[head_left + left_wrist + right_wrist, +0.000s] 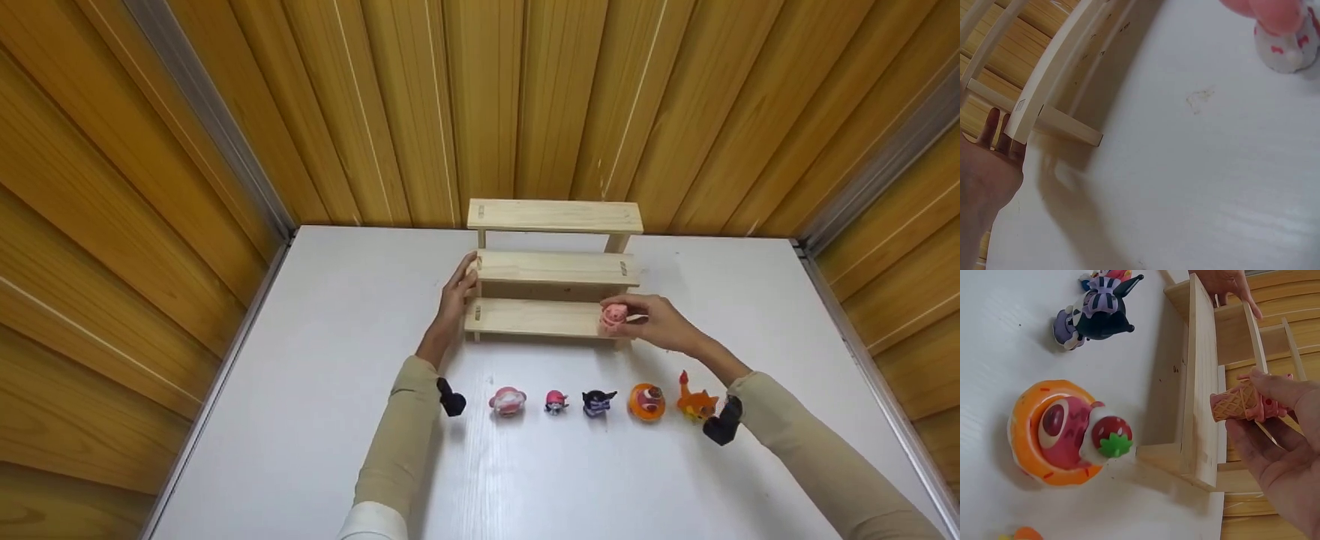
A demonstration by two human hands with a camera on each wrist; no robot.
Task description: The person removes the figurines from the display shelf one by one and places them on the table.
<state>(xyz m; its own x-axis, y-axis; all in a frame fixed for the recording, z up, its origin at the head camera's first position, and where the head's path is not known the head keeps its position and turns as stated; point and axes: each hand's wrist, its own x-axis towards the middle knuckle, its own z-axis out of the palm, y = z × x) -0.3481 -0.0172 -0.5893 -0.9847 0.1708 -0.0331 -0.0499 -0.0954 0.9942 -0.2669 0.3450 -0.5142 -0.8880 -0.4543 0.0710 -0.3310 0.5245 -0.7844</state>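
Note:
My right hand (664,324) pinches a pink figurine with a waffle-cone base (1244,402) between thumb and fingers. The figurine is over the right end of the lowest shelf of a three-tier wooden shelf stand (540,315); contact with the board is unclear. At the stand's left side, my left hand (456,292) grips the end of the middle shelf (1030,101), its fingers on both sides of the board. Nearest the right wrist on the table are an orange fox-like figurine (697,405) and a figurine in an orange doughnut ring (1053,464).
Farther left in the front row stand a black-and-purple figurine (597,403), a small pink-capped figurine (556,402) and a pink-and-white figurine (508,401). The white table (337,337) is enclosed by wood-patterned panels (487,112); the stand is near the back panel.

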